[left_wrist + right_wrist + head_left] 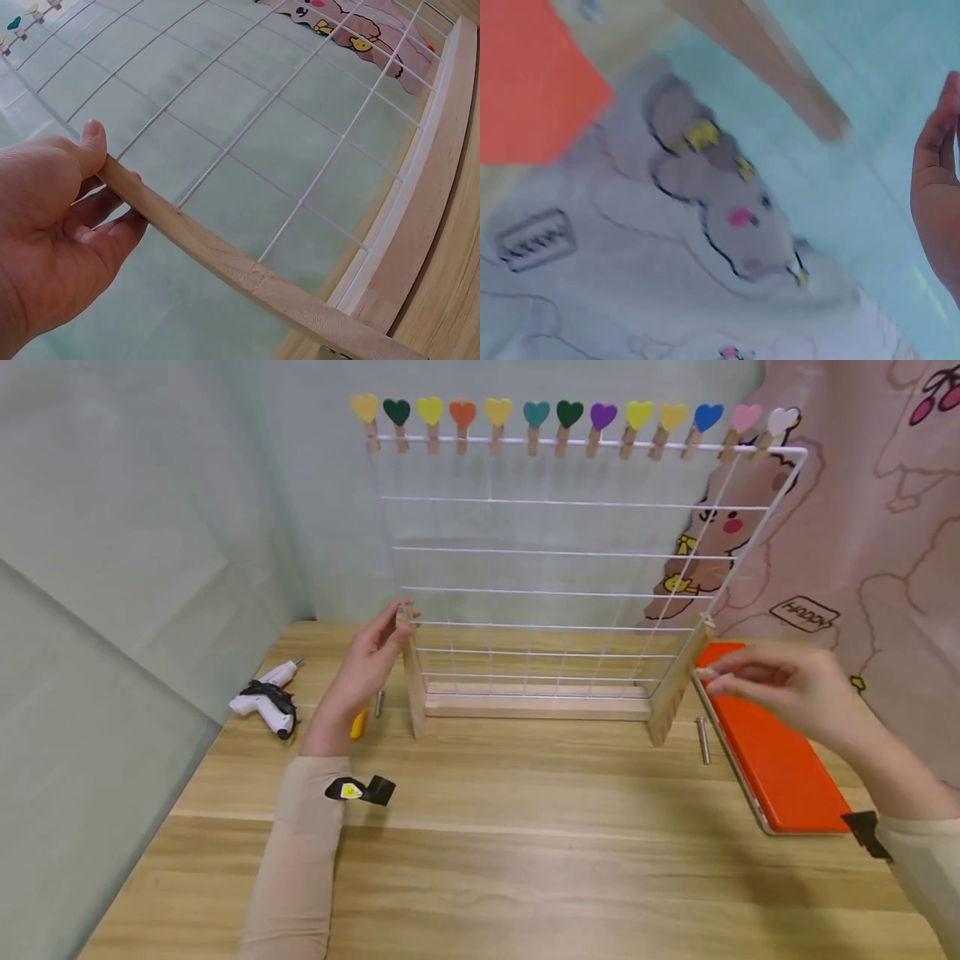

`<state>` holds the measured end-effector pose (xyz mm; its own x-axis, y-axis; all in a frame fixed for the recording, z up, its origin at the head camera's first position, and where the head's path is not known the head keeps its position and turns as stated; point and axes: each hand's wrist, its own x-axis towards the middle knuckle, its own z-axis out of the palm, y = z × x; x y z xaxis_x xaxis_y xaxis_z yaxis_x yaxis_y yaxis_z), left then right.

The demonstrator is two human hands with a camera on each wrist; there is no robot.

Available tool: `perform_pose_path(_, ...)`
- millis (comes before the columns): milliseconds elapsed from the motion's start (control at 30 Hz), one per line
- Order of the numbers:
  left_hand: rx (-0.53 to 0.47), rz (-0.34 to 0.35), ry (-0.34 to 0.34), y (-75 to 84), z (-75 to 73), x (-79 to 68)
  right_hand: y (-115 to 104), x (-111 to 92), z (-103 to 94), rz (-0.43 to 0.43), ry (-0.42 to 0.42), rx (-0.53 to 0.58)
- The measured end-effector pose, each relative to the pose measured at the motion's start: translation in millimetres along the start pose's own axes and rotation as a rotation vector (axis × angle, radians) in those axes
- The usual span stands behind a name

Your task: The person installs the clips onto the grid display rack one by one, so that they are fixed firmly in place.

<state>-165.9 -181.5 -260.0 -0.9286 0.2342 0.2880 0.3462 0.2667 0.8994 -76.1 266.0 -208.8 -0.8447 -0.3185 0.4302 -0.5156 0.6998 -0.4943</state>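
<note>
A white wire grid rack [555, 554] stands upright between wooden side posts joined by a wooden base bar [536, 706]. My left hand [372, 647] holds the top of the left wooden post [414, 681]; in the left wrist view, its thumb and fingers lie on opposite sides of the post. Beside the right wooden post [678, 685], my right hand [787, 685] pinches a small pale piece [705, 673], too small to identify. Only part of that hand shows in the blurred right wrist view. Heart-topped clothespins [603, 420] in several colours line the top wire.
An orange flat case [787, 760] lies on the table [525, 860] beneath the right hand. A metal bolt [703, 741] lies beside it. Left of the rack are a white glue gun [266, 700], a yellow-handled tool [359, 723] and another metal piece [379, 703]. Curtains hang behind.
</note>
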Motion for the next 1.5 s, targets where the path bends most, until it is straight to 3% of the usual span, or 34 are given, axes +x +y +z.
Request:
perform_pose_path(233, -0.03, 0.017, -0.023, -0.1, 1.8, 2.1, -30, 53, -60.8, 0.128, 0.31, 0.122)
perform_pose_path(367, -0.038, 0.026, -0.026, -0.6, 0.4, 0.4, -44, 81, -80.3, 0.104, 0.451, 0.283)
perform_pose_path(433, -0.038, 0.028, -0.024, -0.9, 0.1, 0.0, -46, 94, -87.3, 0.08, 0.504, 0.429)
perform_pose_path(633, -0.045, 0.037, -0.029, -1.4, 1.7, 0.5, -36, 117, -100.4, 0.015, 0.58, 0.784)
perform_pose_path(800, -0.044, 0.035, -0.026, -2.2, 2.3, 0.5, -27, 127, -105.3, -0.014, 0.574, 0.92)
perform_pose_path(867, -0.044, 0.037, -0.026, -2.6, 1.8, 0.6, -26, 127, -106.9, 0.028, 0.567, 0.851)
perform_pose_path(1033, -0.046, 0.035, -0.025, -3.5, 0.4, 0.7, -28, 124, -106.7, 0.098, 0.53, 0.555)
perform_pose_path(1233, -0.053, 0.027, -0.004, -2.9, 0.8, 0.1, -38, 127, -105.1, 0.039, 0.552, 0.472)
perform_pose_path(1367, -0.055, 0.024, -0.006, -3.7, 0.3, 0.0, -41, 128, -106.4, 0.071, 0.5, 0.293)
perform_pose_path(1500, -0.053, 0.031, -0.012, -4.8, -0.9, -0.5, -42, 129, -107.1, 0.141, 0.435, 0.211)
